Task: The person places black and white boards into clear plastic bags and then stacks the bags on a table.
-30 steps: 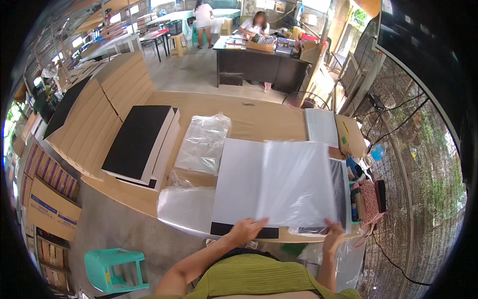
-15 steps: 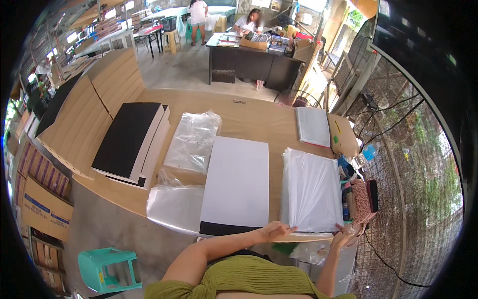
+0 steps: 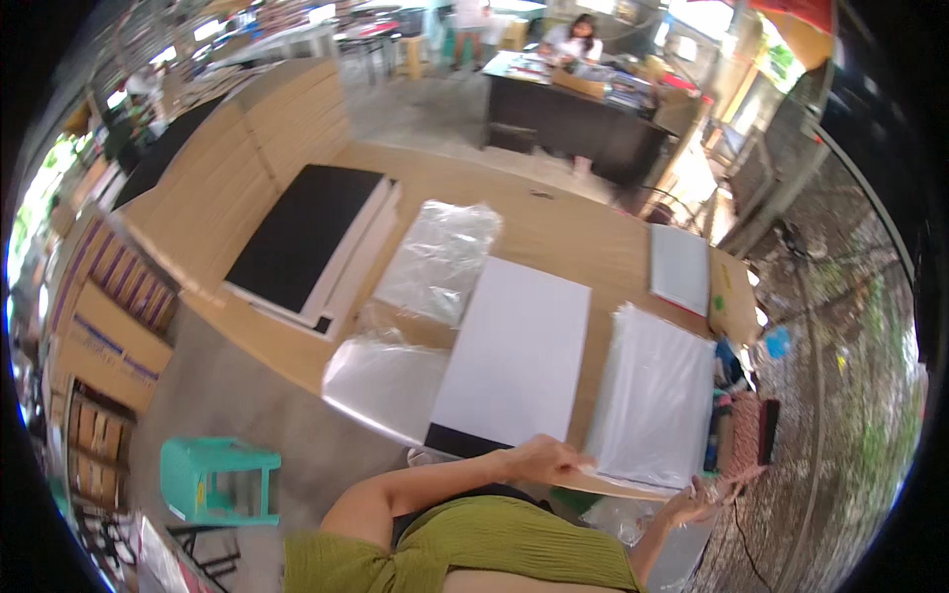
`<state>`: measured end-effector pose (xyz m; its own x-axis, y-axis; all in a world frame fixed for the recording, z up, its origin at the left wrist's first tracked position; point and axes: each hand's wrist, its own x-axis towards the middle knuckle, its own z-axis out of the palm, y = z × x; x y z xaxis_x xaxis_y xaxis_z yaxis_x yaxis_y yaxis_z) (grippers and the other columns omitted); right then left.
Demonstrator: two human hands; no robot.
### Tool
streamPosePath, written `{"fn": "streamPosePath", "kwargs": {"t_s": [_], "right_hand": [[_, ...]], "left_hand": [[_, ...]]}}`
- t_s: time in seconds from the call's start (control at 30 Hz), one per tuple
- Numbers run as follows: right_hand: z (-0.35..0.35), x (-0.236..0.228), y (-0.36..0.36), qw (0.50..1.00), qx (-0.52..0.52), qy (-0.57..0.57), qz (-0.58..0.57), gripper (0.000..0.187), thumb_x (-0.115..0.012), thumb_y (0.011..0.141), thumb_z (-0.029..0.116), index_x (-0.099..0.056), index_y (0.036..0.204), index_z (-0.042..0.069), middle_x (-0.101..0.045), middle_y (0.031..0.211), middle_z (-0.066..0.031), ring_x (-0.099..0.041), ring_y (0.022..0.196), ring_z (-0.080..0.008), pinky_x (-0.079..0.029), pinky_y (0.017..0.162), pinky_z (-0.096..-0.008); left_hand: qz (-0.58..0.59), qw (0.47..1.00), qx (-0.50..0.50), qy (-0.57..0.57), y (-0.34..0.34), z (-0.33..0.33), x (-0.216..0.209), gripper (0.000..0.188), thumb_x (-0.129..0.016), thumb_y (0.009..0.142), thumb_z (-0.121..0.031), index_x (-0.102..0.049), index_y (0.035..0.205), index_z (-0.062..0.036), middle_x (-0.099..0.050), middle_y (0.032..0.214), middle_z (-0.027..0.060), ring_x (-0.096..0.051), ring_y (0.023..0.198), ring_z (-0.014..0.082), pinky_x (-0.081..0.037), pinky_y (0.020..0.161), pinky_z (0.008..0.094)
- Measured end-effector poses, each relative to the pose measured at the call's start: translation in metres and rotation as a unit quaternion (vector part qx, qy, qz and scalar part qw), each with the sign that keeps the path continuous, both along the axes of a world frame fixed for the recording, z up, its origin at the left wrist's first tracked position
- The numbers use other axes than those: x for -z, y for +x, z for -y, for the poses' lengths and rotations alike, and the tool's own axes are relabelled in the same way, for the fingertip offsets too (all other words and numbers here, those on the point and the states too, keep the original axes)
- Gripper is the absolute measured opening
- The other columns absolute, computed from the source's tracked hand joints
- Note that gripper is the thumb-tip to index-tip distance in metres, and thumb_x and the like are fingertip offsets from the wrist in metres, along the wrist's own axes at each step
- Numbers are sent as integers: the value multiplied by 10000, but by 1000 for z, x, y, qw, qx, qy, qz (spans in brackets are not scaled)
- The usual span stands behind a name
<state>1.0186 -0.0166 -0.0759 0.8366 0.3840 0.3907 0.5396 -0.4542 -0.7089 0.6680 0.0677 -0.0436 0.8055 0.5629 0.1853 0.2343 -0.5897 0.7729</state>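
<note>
Translucent plastic sleeves (image 3: pixel 654 395), piled flat, near edge between the hands (image 3: pixel 547 459) (image 3: pixel 690 502)

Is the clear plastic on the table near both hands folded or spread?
Spread: the clear plastic lies in a broad rectangle, its near corners by the left hand and right hand.

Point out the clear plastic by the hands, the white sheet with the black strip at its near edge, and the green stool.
Clear plastic (image 3: pixel 654 400): head view, middle of its upper face.
White sheet (image 3: pixel 519 348): head view, middle of its face.
Green stool (image 3: pixel 219 458): head view, on the seat.
</note>
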Motion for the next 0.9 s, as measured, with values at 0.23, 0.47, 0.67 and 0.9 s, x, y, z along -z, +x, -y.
{"fn": "streamPosePath", "kwargs": {"t_s": [0.23,0.47,0.67,0.9], "right_hand": [[-66,-1,-53,982,-179,49,41,203,-576,804,-43,-701,931,54,-529,1036,-96,-548,874,-209,-474,669,-316],[-136,-40,-174,895,-411,125,-120,165,-572,801,-58,-684,890,26,-509,1024,-87,-540,856,-166,-463,664,-255],[-141,-58,-276,810,-567,99,-114,201,-617,754,-101,-674,867,54,-510,997,-51,-531,751,-91,-463,589,-206],[-140,-74,-379,569,-819,-8,-77,226,-687,706,-34,-685,887,102,-563,972,-108,-587,898,-245,-501,723,-333]], "left_hand": [[39,763,-636,112,-206,-1,78,138,-567,834,-77,-632,951,-43,-589,977,170,-538,977,338,-441,860,413],[-62,590,-803,57,-317,12,124,187,-611,771,-46,-668,948,-35,-512,1071,131,-532,938,300,-453,800,406],[-102,566,-811,110,-334,16,99,107,-703,628,-15,-650,711,-56,-506,1028,93,-505,925,286,-447,787,395],[-75,613,-756,217,-293,48,1,176,-727,555,4,-584,633,-64,-528,1012,84,-510,900,285,-433,796,386]]}}
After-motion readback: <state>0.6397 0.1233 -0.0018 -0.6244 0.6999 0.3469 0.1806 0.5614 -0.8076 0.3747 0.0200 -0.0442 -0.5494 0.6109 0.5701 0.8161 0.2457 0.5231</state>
